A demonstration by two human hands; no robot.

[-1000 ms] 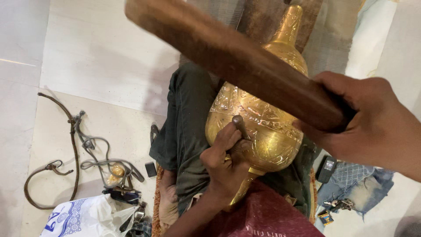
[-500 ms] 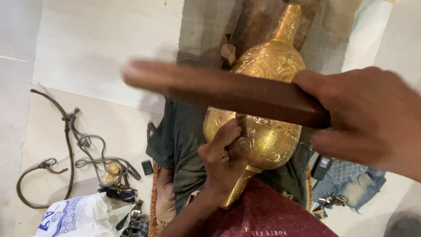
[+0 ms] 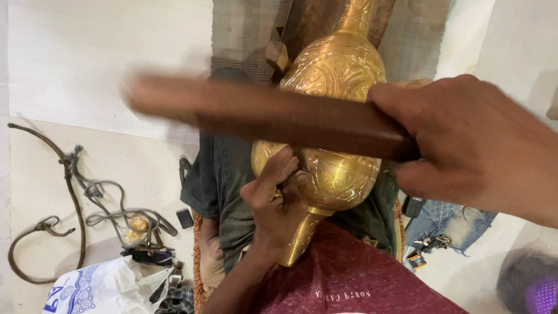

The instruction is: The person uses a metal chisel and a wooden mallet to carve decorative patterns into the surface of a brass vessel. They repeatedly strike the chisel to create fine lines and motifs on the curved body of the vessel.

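Note:
A large engraved brass vase (image 3: 334, 81) lies across my lap, its neck pointing away from me. My left hand (image 3: 276, 200) presses against the vase's lower body, fingers pinched on a small punch tool whose tip meets the metal. My right hand (image 3: 471, 145) grips the end of a long brown wooden stick (image 3: 273, 116), held crosswise above the vase and blurred from motion.
A dark green cloth (image 3: 224, 180) covers my lap under the vase. On the pale floor to the left lie a curved rope and cords (image 3: 64, 192), small metal tools (image 3: 145, 241) and a white patterned bag (image 3: 99, 288). Denim cloth with keys (image 3: 444, 224) lies to the right.
The wooden stick has swung down from a raised tilt to nearly level over the vase. My right hand has come closer to the camera. My left hand stays on the vase.

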